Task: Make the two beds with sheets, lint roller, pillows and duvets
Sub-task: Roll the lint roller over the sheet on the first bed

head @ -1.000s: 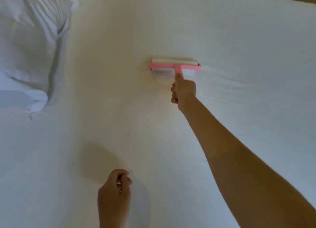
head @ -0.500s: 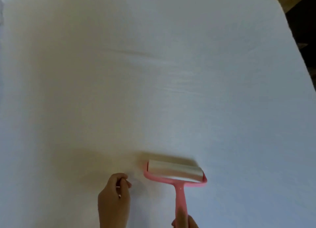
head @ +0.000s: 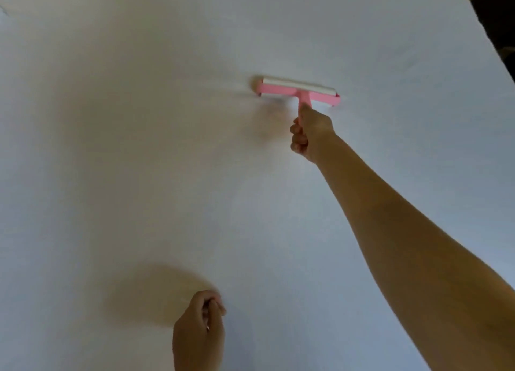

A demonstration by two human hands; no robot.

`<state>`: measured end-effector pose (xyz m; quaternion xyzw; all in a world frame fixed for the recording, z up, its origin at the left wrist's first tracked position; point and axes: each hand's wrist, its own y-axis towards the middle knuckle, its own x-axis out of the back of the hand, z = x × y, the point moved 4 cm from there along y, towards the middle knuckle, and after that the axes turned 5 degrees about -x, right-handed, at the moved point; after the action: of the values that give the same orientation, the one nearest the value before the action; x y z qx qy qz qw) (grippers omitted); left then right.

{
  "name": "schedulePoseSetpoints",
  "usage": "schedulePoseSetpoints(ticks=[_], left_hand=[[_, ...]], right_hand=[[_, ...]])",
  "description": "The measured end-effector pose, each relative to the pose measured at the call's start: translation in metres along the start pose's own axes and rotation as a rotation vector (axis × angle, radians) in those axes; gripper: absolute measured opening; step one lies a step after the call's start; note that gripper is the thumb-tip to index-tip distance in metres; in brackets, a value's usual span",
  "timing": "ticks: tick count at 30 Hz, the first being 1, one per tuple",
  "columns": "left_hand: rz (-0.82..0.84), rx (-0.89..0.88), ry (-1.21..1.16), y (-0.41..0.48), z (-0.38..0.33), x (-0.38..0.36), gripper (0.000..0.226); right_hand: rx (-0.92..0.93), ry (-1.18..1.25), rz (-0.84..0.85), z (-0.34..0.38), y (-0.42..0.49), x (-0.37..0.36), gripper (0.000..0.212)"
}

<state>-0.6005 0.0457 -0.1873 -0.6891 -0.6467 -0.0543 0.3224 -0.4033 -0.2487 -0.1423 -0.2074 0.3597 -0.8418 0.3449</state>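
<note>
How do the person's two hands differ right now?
The right hand grips the pink lint roller by its handle; the left hand holds no tool, fingers curled. The right hand reaches far out across the white sheet; the left hand hangs close to the person. Both are bare and over the sheet.

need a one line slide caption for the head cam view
Right hand holds a pink lint roller on the white sheet, arm outstretched; left hand curled nearby.

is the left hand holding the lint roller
No, the right hand grips the lint roller by its handle; the left hand is apart from it.
</note>
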Motion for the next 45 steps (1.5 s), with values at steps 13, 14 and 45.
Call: schedulePoseSetpoints(ticks=[13,14,45], left_hand=[[0.006,0.155,0.099,-0.042,0.035,-0.002,0.051],[-0.016,0.174,0.099,-0.051,0.039,0.001,0.049],[0.482,0.145,0.415,-0.517,-0.105,-0.154,0.026]], right_hand=[[-0.096,-0.113,0.005,-0.281,-0.195,0.090,0.042],[-0.122,-0.125,0.000,-0.298,-0.208,0.098,0.042],[-0.218,-0.368,-0.100,-0.348,-0.416,0.624,0.028]])
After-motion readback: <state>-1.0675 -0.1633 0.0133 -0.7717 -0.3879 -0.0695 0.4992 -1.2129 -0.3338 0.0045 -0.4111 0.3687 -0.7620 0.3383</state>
